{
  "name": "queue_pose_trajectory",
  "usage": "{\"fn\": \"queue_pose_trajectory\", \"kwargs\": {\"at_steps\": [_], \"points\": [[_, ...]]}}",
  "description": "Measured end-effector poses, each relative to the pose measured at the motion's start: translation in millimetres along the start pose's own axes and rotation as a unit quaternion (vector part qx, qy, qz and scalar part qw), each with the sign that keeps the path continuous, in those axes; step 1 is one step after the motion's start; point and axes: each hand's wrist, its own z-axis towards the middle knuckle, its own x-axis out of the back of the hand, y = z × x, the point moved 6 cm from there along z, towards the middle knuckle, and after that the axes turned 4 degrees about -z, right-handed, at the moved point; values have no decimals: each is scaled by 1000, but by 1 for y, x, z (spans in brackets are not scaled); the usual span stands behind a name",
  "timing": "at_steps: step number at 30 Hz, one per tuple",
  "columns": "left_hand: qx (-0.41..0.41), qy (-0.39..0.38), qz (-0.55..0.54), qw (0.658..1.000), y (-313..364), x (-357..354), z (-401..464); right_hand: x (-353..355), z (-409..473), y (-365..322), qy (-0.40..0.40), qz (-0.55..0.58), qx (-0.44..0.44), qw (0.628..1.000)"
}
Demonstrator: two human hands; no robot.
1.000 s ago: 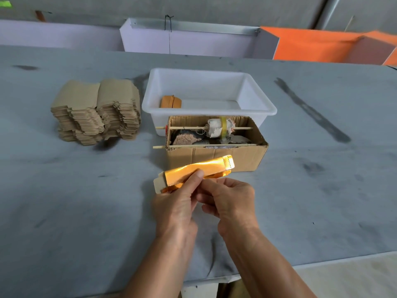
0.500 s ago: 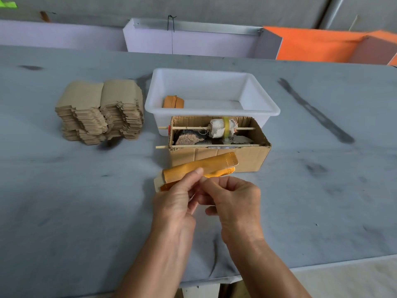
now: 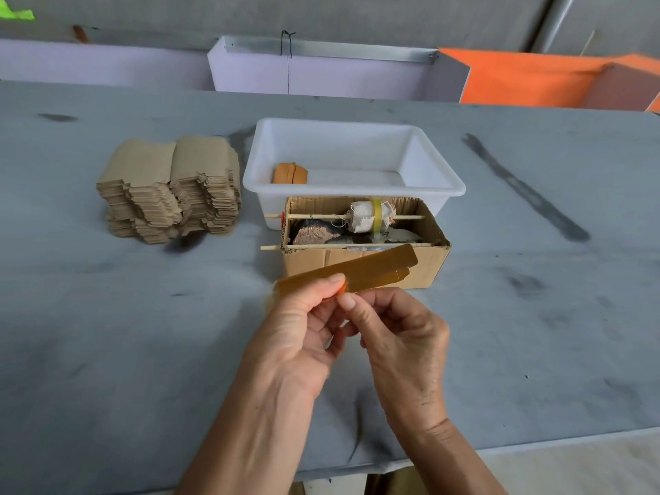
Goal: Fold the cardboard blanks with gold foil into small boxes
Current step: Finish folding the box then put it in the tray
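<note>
Both hands, left hand (image 3: 303,334) and right hand (image 3: 400,337), are pinching the gold blank (image 3: 360,271), lying lengthwise left-to-right, right end tilting upward.

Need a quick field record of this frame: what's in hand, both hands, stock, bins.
in hand: gold foil blank, partly folded, held above the table
left hand: pinches the blank
right hand: fingers curled at the blank's lower edge
stock: stack of unfolded blanks, left of the white tub
done: one folded box in the tub
other: cardboard box with skewers and a roll, in front of the tub
</note>
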Motion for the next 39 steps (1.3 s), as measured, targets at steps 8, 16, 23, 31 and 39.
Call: {"fn": "queue_pose_trajectory", "kwargs": {"at_steps": [8,16,23,31,39], "points": [[-3,45,3,999,-5,7,8,10,4,9,-6,-115,25,993],[-81,67,32,994,0,11,15,11,-15,11,70,-5,-210,975],[-125,54,36,990,0,9,12,0,-16,17,37,99,-351,931],[-131,49,38,989,-2,8,13,-6,-15,21,23,158,-386,909],[-82,31,19,996,-8,7,19,-15,-11,26,27,247,-368,896]]}}
